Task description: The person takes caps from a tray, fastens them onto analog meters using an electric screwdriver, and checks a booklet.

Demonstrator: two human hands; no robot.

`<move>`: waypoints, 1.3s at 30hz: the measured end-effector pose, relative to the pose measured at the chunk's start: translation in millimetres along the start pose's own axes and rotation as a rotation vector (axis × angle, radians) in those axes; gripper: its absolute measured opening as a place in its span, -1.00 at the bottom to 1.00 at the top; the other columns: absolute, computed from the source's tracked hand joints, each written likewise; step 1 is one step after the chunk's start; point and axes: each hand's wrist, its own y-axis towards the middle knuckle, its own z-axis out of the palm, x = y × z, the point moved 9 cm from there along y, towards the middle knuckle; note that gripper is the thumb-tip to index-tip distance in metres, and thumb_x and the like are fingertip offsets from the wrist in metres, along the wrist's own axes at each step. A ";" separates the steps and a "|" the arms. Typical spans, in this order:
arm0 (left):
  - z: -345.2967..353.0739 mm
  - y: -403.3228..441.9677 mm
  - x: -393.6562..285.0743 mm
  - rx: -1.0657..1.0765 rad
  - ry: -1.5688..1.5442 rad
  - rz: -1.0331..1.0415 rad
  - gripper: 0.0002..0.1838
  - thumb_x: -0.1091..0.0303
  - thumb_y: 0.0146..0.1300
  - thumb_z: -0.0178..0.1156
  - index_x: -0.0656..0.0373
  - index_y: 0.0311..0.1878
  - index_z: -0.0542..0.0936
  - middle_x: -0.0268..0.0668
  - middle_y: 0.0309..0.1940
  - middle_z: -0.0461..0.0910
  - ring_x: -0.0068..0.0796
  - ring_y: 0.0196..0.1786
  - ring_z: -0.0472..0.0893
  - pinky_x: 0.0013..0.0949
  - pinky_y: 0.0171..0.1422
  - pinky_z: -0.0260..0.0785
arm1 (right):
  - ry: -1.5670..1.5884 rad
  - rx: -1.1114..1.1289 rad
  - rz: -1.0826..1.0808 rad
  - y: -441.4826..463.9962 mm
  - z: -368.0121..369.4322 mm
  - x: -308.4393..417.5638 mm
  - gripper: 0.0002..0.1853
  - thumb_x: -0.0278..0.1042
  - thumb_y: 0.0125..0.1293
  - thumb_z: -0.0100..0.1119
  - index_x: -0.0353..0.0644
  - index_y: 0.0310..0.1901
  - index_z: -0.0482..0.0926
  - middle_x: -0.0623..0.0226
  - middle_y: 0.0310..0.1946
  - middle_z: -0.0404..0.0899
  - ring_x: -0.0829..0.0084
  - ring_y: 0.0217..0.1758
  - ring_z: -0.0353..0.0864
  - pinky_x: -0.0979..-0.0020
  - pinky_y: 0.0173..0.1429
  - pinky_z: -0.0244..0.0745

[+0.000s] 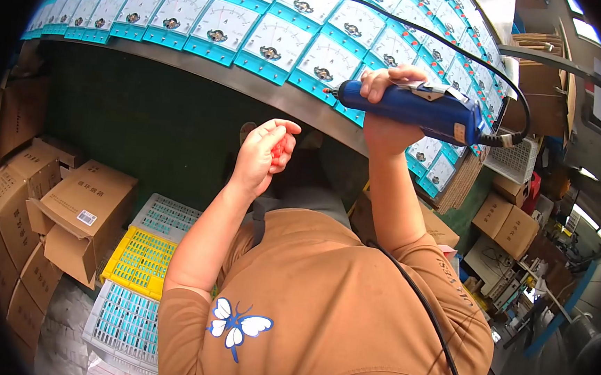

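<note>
My right hand (390,127) is wrapped round a blue electric screwdriver (431,115), held nearly level above the table edge. Its tip points left, with a small red spot at the bit, and a black cord (525,109) leaves its back end. Curled in front of my body, my left hand (257,158) cups several small red pieces (277,149) in its palm; their exact kind is too small to tell. Beyond both hands, rows of teal-framed panel meters (276,43) with white dials cover the table. Small red parts sit on many meters at the right.
The table's metal edge (204,66) runs in front of me. Cardboard boxes (90,201) are stacked at the left, beside a yellow crate (138,263) and grey crates (124,318) of teal parts. More boxes (507,223) stand at the right. The screwdriver cord arches over the meters.
</note>
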 end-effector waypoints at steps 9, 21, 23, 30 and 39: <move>-22.2 -6.1 -8.1 0.060 -0.023 -0.045 -0.83 0.31 0.42 -0.03 0.19 -0.20 0.49 -0.35 -0.53 0.47 -0.80 -0.67 0.30 -0.74 -0.69 0.01 | -0.058 -0.056 0.002 -7.5 -4.0 -32.6 -0.26 0.44 0.23 -0.19 -0.29 -0.20 0.41 0.15 -0.55 0.46 0.31 -0.46 0.49 0.28 -0.19 0.37; -25.6 -2.2 -7.4 0.110 -0.063 -0.051 -0.76 0.34 0.39 0.04 0.26 0.02 0.50 -0.41 -0.46 0.47 -0.84 -0.64 0.29 -0.74 -0.66 0.01 | -0.205 0.123 0.100 -16.5 38.8 -54.0 -0.59 -0.01 0.33 0.01 -0.30 -0.29 0.42 0.15 -0.58 0.48 0.31 -0.52 0.52 0.38 -0.39 0.40; -22.5 -1.0 -6.1 0.134 -0.129 -0.078 -0.73 0.35 0.39 0.03 0.28 0.06 0.49 -0.42 -0.47 0.46 -0.84 -0.64 0.28 -0.74 -0.66 0.02 | -0.145 0.043 0.037 -19.0 34.5 -53.6 -0.57 0.01 0.32 0.01 -0.32 -0.29 0.42 0.13 -0.56 0.49 0.30 -0.52 0.53 0.37 -0.39 0.43; -16.7 12.6 -3.7 0.073 -0.174 -0.042 -0.84 0.32 0.41 0.02 0.22 -0.18 0.47 -0.38 -0.51 0.44 -0.80 -0.67 0.27 -0.72 -0.69 0.01 | 0.314 -0.076 0.157 12.9 -10.0 -10.1 -0.58 0.06 0.31 -0.13 -0.16 -0.19 0.49 0.30 -0.57 0.48 0.36 -0.42 0.45 0.27 -0.10 0.27; 20.5 24.4 9.8 0.074 -0.100 -0.129 -0.87 0.32 0.40 0.04 0.16 -0.24 0.48 -0.42 -0.56 0.43 -0.80 -0.69 0.26 -0.71 -0.69 0.00 | 0.307 -0.005 0.271 -21.4 17.3 -1.2 -0.48 0.26 0.31 -0.15 -0.13 -0.24 0.44 0.38 -0.64 0.43 0.40 -0.46 0.45 0.30 -0.09 0.29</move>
